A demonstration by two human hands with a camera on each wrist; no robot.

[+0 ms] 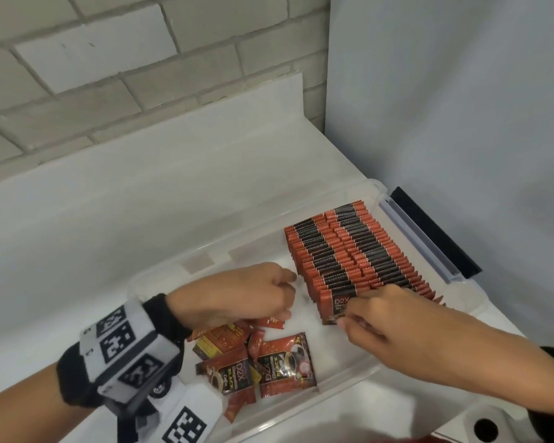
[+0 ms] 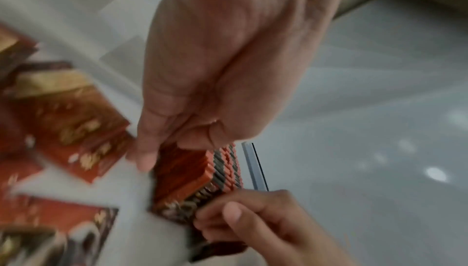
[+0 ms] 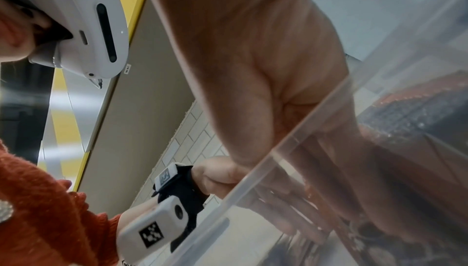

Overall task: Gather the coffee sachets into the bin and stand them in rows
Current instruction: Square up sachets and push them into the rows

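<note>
- Clear plastic bin (image 1: pixel 470 306) on a white counter (image 1: pixel 109 219), against a grey brick wall (image 1: pixel 109 59); rim seen from below in the right wrist view (image 3: pixel 278 162).
- Red-and-black coffee sachets standing on edge in two packed rows (image 1: pixel 352 251) along the far right part of the bin, close to its right wall.
- Loose sachets (image 1: pixel 256 362) lying flat and overlapping on the bin floor at the near left, some face up with a coffee cup print, some showing a yellow back.
- Right hand (image 1: pixel 375 318) reaching in over the near rim, fingers curled and pinching the front sachet (image 1: pixel 335 306) at the near end of the rows; same pinch visible in the left wrist view (image 2: pixel 253 222), thumb on the sachet's edge.
- Left hand (image 1: pixel 243 295) inside the bin between the loose pile and the rows, fingers curled downward; cannot tell from the head view or the blurred left wrist view (image 2: pixel 215 70) whether anything sits in them.
- White tracker block with black square markers (image 1: pixel 122 350) strapped on the left wrist by a black band.
- Orange knitted sleeve (image 3: pixel 45 210) and a white headset (image 3: pixel 83 20) in the right wrist view.
</note>
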